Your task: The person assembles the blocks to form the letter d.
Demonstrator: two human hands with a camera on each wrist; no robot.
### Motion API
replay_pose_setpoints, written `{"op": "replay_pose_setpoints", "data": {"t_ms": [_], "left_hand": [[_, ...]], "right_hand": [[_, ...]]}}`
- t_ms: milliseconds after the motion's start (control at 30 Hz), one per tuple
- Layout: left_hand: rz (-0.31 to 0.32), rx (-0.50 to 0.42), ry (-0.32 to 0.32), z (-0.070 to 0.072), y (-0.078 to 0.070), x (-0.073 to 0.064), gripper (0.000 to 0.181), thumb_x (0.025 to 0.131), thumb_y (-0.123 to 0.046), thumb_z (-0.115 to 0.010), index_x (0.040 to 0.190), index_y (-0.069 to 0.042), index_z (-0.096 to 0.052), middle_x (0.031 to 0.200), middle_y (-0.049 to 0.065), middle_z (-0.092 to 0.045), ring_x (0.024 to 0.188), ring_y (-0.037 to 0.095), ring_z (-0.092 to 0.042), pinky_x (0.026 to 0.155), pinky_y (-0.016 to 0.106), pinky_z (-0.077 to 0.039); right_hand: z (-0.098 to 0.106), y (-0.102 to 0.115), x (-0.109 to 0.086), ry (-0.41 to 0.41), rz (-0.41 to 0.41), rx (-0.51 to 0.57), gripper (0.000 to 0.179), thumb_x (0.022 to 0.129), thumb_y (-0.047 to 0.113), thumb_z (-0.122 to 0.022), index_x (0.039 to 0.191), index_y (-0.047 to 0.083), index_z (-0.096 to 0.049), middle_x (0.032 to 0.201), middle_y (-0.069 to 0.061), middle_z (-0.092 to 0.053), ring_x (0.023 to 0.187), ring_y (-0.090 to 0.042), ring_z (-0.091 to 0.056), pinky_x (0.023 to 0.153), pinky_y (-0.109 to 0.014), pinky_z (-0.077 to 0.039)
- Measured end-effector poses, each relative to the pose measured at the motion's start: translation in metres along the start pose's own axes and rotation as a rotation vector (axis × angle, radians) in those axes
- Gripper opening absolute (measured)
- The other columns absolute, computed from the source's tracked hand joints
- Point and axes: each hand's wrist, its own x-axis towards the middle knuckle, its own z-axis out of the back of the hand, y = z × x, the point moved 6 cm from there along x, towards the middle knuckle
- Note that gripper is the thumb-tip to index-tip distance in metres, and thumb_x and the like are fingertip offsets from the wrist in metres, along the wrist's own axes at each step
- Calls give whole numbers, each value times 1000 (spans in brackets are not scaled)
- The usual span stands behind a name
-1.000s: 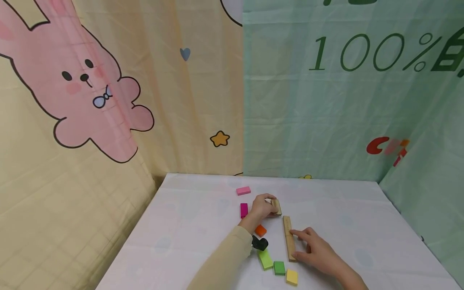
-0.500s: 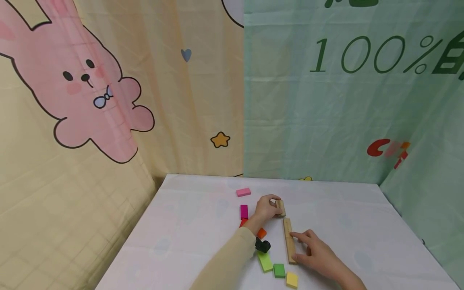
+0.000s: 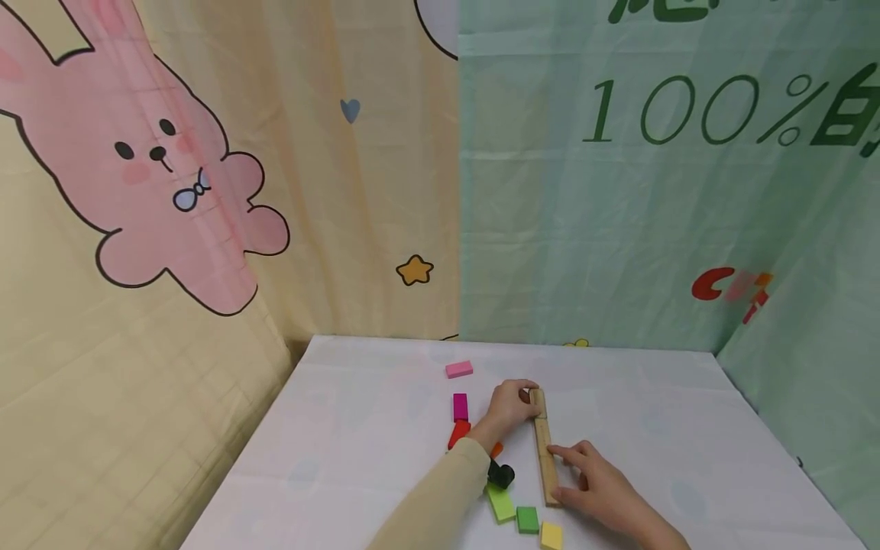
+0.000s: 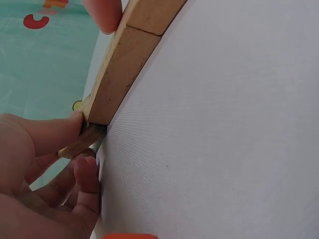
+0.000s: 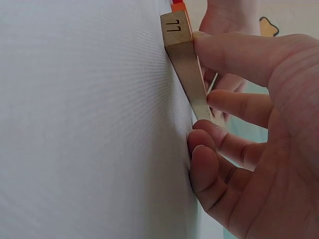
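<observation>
My left hand (image 3: 510, 406) pinches a small natural-wood block (image 3: 539, 402) at the far end of a row of wooden blocks (image 3: 546, 462). In the left wrist view the held block (image 4: 82, 142) sits right by the row's end, slightly askew, partly hidden by the thumb. From the right side, my right hand (image 3: 600, 485) rests its thumb and index fingertips against the row. The right wrist view shows a printed mark on the row's near end face (image 5: 177, 25), with the thumb at that block's edge and the other fingers loosely bent beside it.
Left of the row lie a pink block (image 3: 459, 370), a magenta block (image 3: 460, 407), a red block (image 3: 459, 434) and a black curved object (image 3: 502, 474). Nearer are lime (image 3: 501, 504), green (image 3: 527, 520) and yellow (image 3: 551, 535) blocks. Printed curtains (image 3: 371, 191) stand behind the white table.
My left hand has moved the held wooden block right and nearer, bringing it in line against the row's far end. The right hand stays at the row's side.
</observation>
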Motion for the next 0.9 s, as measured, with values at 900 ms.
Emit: {"op": "replay_pose_setpoints", "data": {"t_ms": [900], "left_hand": [[48,159,168,-3,1,-1,40,86,-20,-81,125,-16,-72,84,-4,-55,78,10,-49,65,24,-43]], "right_hand": [[-2,-4,1,77,-24,31,70,85,52,-76,143,18,-57,103,-3,-47,67,-15,-46,55,-29,-38]]}}
